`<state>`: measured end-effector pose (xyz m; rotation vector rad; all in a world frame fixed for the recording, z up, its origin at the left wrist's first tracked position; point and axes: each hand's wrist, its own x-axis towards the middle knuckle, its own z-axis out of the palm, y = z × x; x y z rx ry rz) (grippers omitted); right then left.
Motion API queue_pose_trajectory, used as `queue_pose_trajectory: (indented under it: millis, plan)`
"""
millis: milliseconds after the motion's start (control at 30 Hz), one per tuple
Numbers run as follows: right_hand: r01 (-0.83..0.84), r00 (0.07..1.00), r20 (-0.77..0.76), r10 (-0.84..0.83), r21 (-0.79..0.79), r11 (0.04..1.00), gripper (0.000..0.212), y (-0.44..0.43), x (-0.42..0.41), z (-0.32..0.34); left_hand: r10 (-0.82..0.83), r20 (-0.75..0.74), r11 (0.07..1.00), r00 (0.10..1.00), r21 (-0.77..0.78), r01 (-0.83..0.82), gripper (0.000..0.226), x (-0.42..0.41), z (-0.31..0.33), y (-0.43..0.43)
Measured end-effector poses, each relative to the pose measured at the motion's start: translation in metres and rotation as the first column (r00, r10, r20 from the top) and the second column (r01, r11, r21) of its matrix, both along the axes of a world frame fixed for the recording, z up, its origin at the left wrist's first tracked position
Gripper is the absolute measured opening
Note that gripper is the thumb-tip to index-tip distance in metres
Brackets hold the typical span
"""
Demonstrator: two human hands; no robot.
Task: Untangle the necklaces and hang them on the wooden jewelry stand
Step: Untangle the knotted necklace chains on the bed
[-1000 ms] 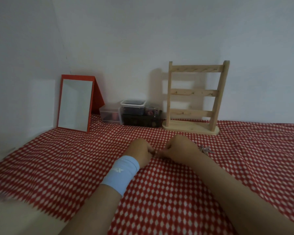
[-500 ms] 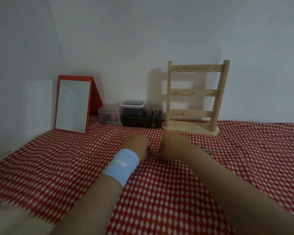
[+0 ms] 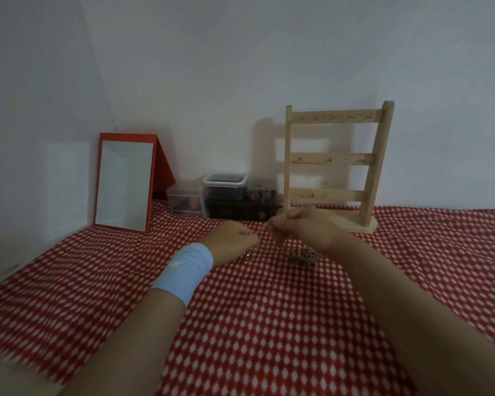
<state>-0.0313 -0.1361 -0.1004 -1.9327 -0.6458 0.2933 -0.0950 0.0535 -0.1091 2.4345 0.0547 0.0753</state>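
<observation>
The wooden jewelry stand (image 3: 335, 160) is upright at the back right, against the wall, its three peg rails bare. A tangled clump of necklaces (image 3: 305, 257) lies on the red checked cloth under my right wrist. My right hand (image 3: 303, 227) is raised in front of the stand's base, fingers pinched on a thin chain. My left hand (image 3: 230, 240), with a light blue wristband, is closed just left of it, low over the cloth, pinching a chain too; a short glinting piece (image 3: 249, 252) shows below it. The chain between the hands is barely visible.
A red-framed mirror (image 3: 125, 184) leans at the back left. Small plastic containers (image 3: 225, 185) and a dark box (image 3: 240, 210) sit between the mirror and the stand. The red checked cloth (image 3: 269, 324) covers the surface; walls close in at the left and back.
Both hands have lifted and moved away from me toward the stand. The right hand has risen off the cloth, uncovering the necklace clump beneath it. The view is slightly blurred.
</observation>
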Motion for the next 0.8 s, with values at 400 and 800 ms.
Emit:
queue_pose_trajectory:
  millis: [400, 800]
  plan:
    - [-0.035, 0.999, -0.042, 0.031, -0.09, 0.995, 0.023, 0.018, 0.016, -0.011, -0.026, 0.058, 0.419, 0.998, -0.906, 0.064, 0.024, 0.016, 0.001, -0.002]
    - [-0.192, 0.977, 0.057, 0.204, -0.176, 0.966, 0.018, 0.023, 0.053, -0.004, -0.114, -0.138, 0.755, 0.984, -0.656, -0.004, 0.024, 0.051, -0.006, 0.02]
